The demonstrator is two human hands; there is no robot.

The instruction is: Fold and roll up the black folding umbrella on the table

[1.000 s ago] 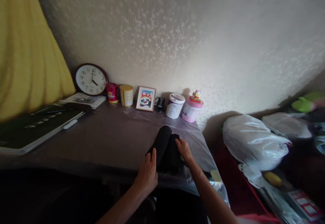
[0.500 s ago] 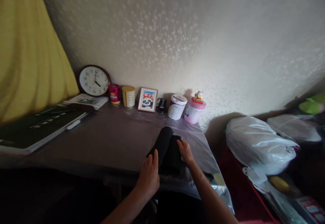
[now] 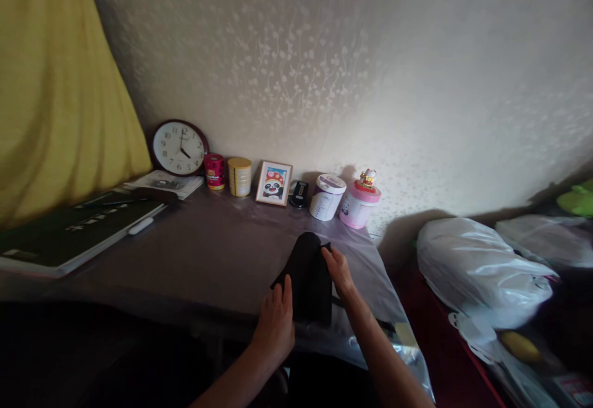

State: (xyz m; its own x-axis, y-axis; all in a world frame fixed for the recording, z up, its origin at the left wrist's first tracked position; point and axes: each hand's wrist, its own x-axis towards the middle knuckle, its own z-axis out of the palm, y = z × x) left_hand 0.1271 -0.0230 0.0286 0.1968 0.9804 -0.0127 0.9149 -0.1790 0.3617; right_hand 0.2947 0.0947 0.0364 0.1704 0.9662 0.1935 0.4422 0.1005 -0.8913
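A black item (image 3: 309,278), which looks like folded cloth or a soft case, lies near the front edge of the table, right of centre. My left hand (image 3: 277,316) rests against its left side, fingers on the dark material and thumb hidden. On the other side, my right hand (image 3: 337,267) pinches the item's upper right edge between thumb and fingers. Dark shading hides the item's folds and lower end.
Along the wall stand a clock (image 3: 180,149), a red can (image 3: 214,171), a yellow tin (image 3: 239,177), a panda picture (image 3: 274,184), a white tub (image 3: 327,198) and a pink tub (image 3: 359,206). A green book (image 3: 69,229) lies left; white bags (image 3: 482,269) sit right.
My right hand has drawn the black item's right edge up slightly, and the gap between its two parts has narrowed. The view has shifted a little to the left.
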